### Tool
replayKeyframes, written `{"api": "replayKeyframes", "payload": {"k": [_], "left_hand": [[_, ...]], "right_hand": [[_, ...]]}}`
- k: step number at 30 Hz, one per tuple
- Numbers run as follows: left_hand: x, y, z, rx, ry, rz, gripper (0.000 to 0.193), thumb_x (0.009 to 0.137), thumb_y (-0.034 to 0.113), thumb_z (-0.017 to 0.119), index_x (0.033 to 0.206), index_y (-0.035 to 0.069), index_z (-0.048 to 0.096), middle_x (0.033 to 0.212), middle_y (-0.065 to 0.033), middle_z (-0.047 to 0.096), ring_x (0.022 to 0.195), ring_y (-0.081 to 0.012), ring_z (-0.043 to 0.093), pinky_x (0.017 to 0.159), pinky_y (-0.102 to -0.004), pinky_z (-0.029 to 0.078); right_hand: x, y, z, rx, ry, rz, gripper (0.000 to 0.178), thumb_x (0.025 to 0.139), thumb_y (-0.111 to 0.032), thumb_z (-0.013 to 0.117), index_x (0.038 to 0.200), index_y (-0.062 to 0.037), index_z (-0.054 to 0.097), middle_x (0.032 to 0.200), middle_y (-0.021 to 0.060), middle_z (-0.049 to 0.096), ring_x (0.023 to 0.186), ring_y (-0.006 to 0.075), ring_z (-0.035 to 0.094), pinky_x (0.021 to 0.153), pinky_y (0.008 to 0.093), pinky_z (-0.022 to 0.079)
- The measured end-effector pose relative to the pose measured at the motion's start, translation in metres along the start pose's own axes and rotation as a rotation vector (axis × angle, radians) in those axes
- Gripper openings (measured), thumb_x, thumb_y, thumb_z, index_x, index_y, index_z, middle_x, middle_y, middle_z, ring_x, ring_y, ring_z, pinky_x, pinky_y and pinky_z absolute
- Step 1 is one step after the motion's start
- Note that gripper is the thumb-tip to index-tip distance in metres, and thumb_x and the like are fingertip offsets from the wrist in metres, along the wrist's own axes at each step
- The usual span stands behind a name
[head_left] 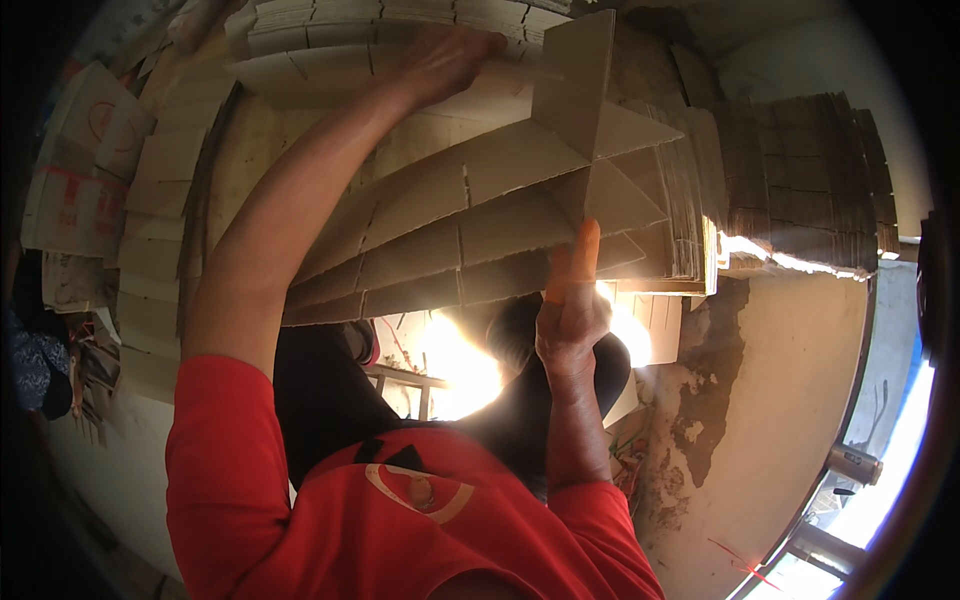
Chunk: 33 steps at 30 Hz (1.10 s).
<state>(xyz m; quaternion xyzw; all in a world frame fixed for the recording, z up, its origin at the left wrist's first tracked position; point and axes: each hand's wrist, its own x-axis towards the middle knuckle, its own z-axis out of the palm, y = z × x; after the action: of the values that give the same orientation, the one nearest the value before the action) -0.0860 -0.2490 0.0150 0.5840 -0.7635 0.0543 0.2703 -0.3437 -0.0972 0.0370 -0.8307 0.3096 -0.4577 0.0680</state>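
Slotted cardboard strips fan out across the middle, crossed at their right end by an upright cardboard piece, so they form part of a box divider. My right hand grips this divider from below at the crossing, with orange covers on two fingertips; its other fingers are partly hidden. My left hand reaches over the far side, against a long pale cardboard strip in front of a stack of slotted strips. Its fingers are blurred and partly hidden, so their grip does not show.
Flat cardboard pieces stand stacked right of the divider, with darker slotted bundles beyond. Overlapping cardboard sheets line the left side, near a printed carton. Bright light glares below the divider. A stained wall rises at right.
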Motion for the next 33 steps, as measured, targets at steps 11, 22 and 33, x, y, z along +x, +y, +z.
{"api": "replayKeyframes", "payload": {"k": [11,22,33], "left_hand": [[-0.011,0.008,-0.004,0.03,-0.063,0.093,0.019,0.073,0.001,0.052,0.09,0.005,0.06,0.067,-0.0142,0.06,0.063,-0.0336,0.06,0.054,-0.0431,0.045],[-0.018,0.015,0.002,-0.028,-0.044,0.075,0.012,0.075,0.003,0.052,0.086,0.004,0.056,0.064,-0.0175,0.057,0.061,-0.0374,0.058,0.053,-0.0457,0.044],[-0.027,0.007,0.01,-0.081,0.018,0.024,0.012,0.072,-0.001,0.048,0.083,0.002,0.052,0.069,-0.0223,0.055,0.069,-0.0415,0.056,0.058,-0.0492,0.042]], "right_hand": [[-0.009,-0.004,-0.005,-0.061,-0.028,0.041,0.049,0.084,0.011,0.051,0.132,0.0038,0.042,0.133,0.021,0.047,0.059,0.0106,0.059,0.051,0.0201,0.046],[-0.014,0.001,-0.009,-0.097,-0.121,0.131,0.051,0.085,0.01,0.052,0.134,0.0029,0.039,0.127,0.021,0.052,0.053,0.0127,0.054,0.048,0.0222,0.043],[-0.012,-0.007,-0.013,-0.065,-0.165,0.208,0.053,0.086,0.008,0.05,0.137,-0.0011,0.038,0.12,0.0179,0.058,0.051,0.0115,0.049,0.046,0.0237,0.041]]}}
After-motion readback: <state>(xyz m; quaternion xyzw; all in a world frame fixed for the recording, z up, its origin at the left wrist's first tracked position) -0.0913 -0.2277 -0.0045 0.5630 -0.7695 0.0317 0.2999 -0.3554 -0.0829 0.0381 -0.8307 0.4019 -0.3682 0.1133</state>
